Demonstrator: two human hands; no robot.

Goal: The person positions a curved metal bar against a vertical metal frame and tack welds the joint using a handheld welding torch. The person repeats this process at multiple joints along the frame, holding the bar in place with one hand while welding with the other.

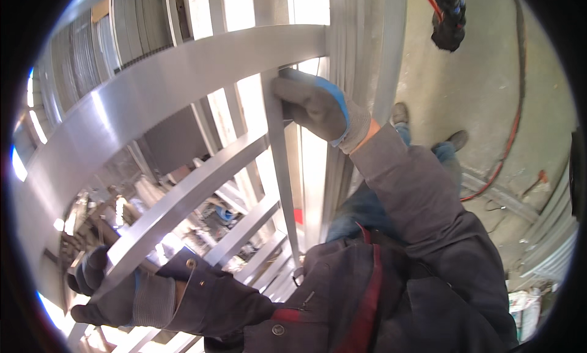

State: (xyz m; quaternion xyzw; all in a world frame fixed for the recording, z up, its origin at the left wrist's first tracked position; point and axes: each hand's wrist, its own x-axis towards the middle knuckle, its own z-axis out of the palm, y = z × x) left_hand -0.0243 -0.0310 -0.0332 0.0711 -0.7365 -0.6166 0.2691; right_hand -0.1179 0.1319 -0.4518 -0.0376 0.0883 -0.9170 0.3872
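Two gloved hands in my view, both on one metal frame.
Frame: a large frame (183, 71) of pale, bare metal bars fills the left and middle of the view; a broad bar runs across the top, narrower crossbars slant below it, and one thin upright bar (278, 163) stands near the centre.
Left hand: I see the left hand (107, 292), in a dark glove with a ribbed cuff, closed around the lower end of a slanting crossbar (183, 200) at the lower left, fingers curled over its edge.
Right hand: the right hand (318, 108), in a grey glove with a blue back, is closed on the top of the thin upright bar, just under the broad bar.
Clothing: dark grey jacket sleeves with a red strip down the front; blue trousers and brown shoes (455, 139) show below the right arm.
Floor: a bare concrete floor (489, 78) lies to the right, with a red cable (510, 139) curving across it.
Upper right: a dark object (449, 22) with red leads hangs at the top edge; I cannot tell what it is.
Behind frame: cluttered metal parts, too blurred to name.
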